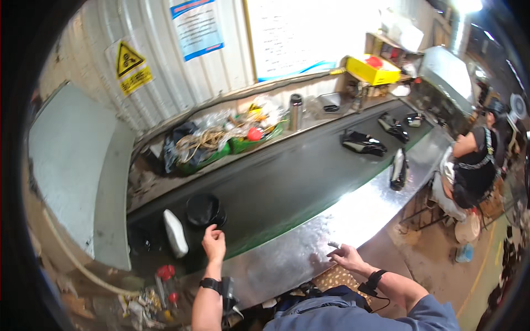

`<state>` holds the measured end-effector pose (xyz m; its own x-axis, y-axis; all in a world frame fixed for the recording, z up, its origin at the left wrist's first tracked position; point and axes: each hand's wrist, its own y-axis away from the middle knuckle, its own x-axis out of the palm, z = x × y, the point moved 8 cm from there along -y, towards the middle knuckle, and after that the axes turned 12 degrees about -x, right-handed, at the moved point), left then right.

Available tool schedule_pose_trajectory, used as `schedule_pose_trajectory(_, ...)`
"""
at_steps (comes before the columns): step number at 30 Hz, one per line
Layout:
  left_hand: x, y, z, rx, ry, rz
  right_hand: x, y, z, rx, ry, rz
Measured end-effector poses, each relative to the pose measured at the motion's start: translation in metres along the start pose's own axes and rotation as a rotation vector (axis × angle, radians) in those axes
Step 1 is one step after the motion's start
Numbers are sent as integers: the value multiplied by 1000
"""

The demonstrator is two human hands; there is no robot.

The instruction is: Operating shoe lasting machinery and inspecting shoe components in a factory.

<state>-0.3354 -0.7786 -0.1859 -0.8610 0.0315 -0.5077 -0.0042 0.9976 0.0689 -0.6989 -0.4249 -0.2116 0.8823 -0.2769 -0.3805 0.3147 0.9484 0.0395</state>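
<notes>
My left hand (214, 244) is over the near edge of the dark belt, its fingers loosely curled and apart, with nothing visible in them. Just beyond its fingertips sits a round black bowl (201, 208). To the left of that lies a white shoe-shaped piece (175, 234), its long side running away from me. Above the shiny metal ledge, my right hand (348, 258) has its fingers partly stretched out. A small grey thing (334, 244) shows at one fingertip; whether it is a wrapping or a held piece I cannot make out.
Several black shoes (363, 142) lie on the conveyor belt (276, 176) at the far right, and one shoe (398, 170) is on the metal ledge (353, 215). Bags and cords (221, 135) and a steel flask (296, 112) line the wall. Another person (476, 160) sits at right.
</notes>
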Motion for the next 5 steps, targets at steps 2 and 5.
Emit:
schedule_pose_trajectory(2,3,-36,-10,233,-479,-282,7,-2,6,142,-135,-12)
schedule_pose_trajectory(5,70,-90,-29,164,-640,-4,4,5,-2,159,-301,-130)
